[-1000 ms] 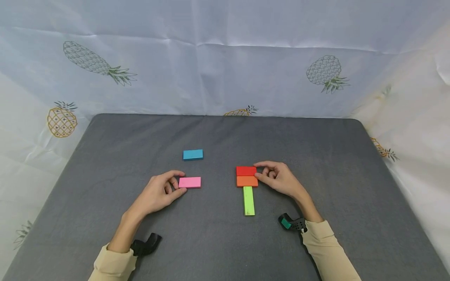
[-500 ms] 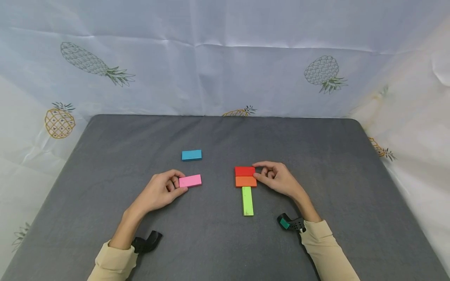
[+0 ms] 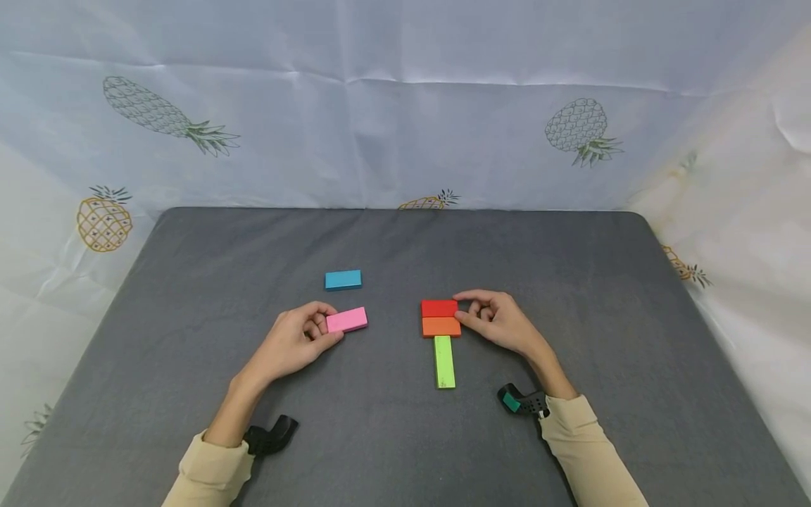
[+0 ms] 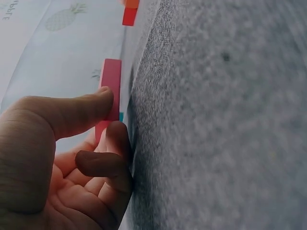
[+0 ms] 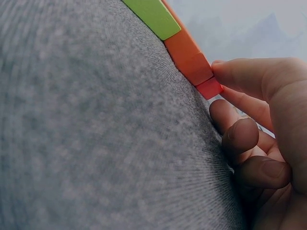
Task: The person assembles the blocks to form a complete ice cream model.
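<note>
My left hand (image 3: 293, 343) pinches a pink block (image 3: 348, 320) at its left end, thumb on the near side and index finger on the far side. In the left wrist view the pink block (image 4: 112, 74) is tilted in the grip, beside the grey cloth. My right hand (image 3: 502, 325) has thumb and index finger round the right end of a red block (image 3: 438, 308); the thumb is at the seam with the orange block (image 3: 441, 327). Red and orange lie flush, long sides together. A lime green block (image 3: 445, 362) points toward me from the orange one's near side.
A blue block (image 3: 343, 280) lies on the grey cloth-covered table (image 3: 545, 246), just beyond the pink one. A pineapple-print curtain (image 3: 393, 127) hangs behind the table's far edge. Black wrist cameras (image 3: 271, 436) jut inward from both wrists.
My left hand has moved slightly forward and right with the pink block, whose right end has turned away from me. My right hand has stayed at the red block.
</note>
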Motion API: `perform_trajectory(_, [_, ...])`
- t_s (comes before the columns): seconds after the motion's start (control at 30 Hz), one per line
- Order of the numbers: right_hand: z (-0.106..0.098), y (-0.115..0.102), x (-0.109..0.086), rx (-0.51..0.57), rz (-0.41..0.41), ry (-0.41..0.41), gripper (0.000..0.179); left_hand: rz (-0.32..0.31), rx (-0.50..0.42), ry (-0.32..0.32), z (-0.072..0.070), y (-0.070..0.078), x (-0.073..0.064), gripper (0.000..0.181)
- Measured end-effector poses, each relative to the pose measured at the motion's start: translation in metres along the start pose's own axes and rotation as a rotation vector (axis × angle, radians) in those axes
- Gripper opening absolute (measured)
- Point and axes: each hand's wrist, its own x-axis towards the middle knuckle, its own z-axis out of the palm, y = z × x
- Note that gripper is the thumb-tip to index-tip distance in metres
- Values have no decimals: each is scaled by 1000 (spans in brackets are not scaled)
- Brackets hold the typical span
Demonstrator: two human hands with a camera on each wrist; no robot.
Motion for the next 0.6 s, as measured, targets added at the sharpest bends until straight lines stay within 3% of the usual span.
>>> perform_trajectory(0.37, [0, -6, -1, 5, -5, 3, 33, -4, 23, 29, 6, 9, 12, 28])
perform_trajectory(0.6, [1, 0, 1, 0, -8, 2, 32, 5, 12, 22, 12, 16, 24, 27])
